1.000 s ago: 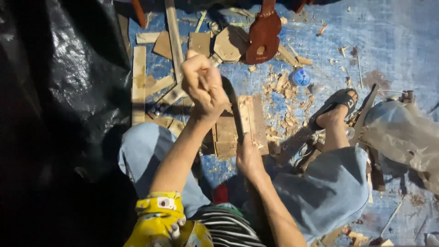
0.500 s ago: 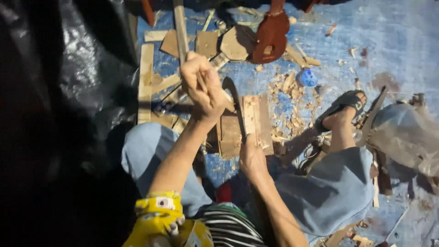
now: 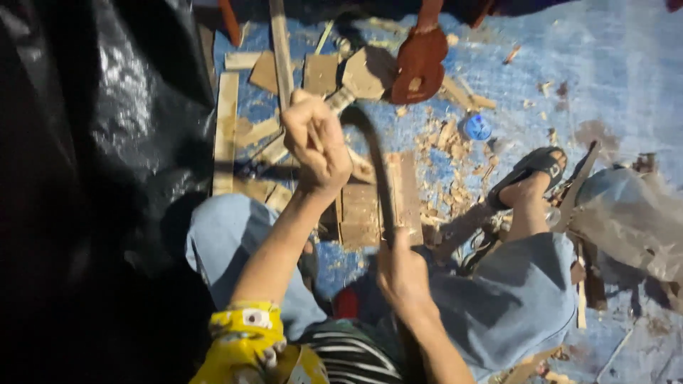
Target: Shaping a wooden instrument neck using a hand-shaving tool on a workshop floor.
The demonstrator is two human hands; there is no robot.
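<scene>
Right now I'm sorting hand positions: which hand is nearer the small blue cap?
Right. The right hand sits below-left of the blue cap; the left hand is raised farther to its left.

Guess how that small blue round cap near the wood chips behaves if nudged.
The blue cap looks small and plastic, so probably light and easily sent skidding. Its round shape suggests it could roll if tipped on edge. The wood chips beside it and the wrinkled blue tarp would likely stop it soon.
</scene>
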